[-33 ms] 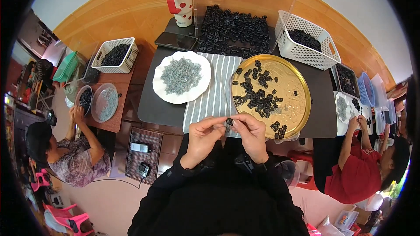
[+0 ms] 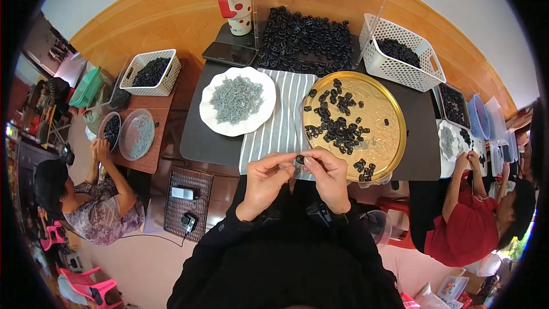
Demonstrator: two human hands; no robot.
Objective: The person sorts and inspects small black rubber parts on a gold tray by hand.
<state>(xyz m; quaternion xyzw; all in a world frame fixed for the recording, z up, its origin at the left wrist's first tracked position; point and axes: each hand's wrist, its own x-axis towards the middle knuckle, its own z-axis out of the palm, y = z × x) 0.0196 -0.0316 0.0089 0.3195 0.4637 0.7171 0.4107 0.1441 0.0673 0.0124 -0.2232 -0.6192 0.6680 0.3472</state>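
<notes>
Over the table's front edge, both my hands meet at a small black plastic piece (image 2: 299, 159) with an oval, ring-like outline. My left hand (image 2: 265, 185) pinches at its left side, thumb and forefinger closed. From the right, my right hand (image 2: 327, 178) grips it with the thumb against its face; the other fingers are curled behind. Whether a screw sits between the fingertips is hidden. Just beyond lies a round gold tray (image 2: 377, 100) bearing many small black pieces (image 2: 340, 129). Left of it stands a white scalloped plate (image 2: 209, 119) heaped with grey screws (image 2: 236, 100).
A striped cloth (image 2: 289, 100) lies between plate and tray. Behind are a clear bin of black parts (image 2: 306, 40), a white basket (image 2: 400, 71), a phone (image 2: 230, 53) and a spotted tumbler (image 2: 235, 6). Other people work at the left (image 2: 100, 212) and right (image 2: 466, 226).
</notes>
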